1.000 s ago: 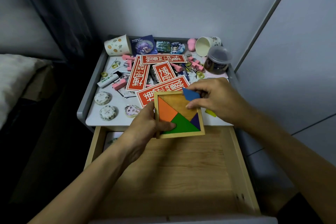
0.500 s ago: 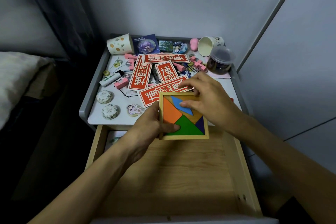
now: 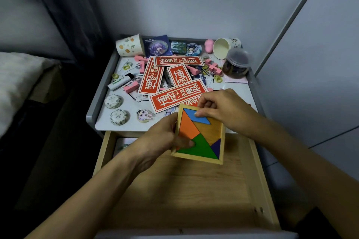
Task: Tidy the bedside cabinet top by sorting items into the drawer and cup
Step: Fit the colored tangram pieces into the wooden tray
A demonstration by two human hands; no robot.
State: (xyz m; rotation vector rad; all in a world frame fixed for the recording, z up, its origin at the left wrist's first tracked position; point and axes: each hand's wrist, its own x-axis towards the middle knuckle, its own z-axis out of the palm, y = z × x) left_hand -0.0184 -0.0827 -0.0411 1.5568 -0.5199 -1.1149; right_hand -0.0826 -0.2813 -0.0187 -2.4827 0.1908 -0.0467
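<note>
Holding the wooden puzzle tray [image 3: 196, 159] over the open drawer [image 3: 184, 190], the left hand [image 3: 159, 137] curls round its left side. The right hand [image 3: 223, 110] pinches the blue piece [image 3: 203, 120] at the tray's top edge. Four coloured pieces sit inside. Four red cards [image 3: 177, 98] and two cups [image 3: 129, 45] lie on the cabinet top [image 3: 237, 91].

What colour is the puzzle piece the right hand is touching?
Blue. The puzzle piece shows best in the head view.

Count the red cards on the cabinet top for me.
4. Back card lies crosswise; left card runs front to back; short card sits between; long card is frontmost, partly hidden by the right hand. Others may be hidden.
</note>
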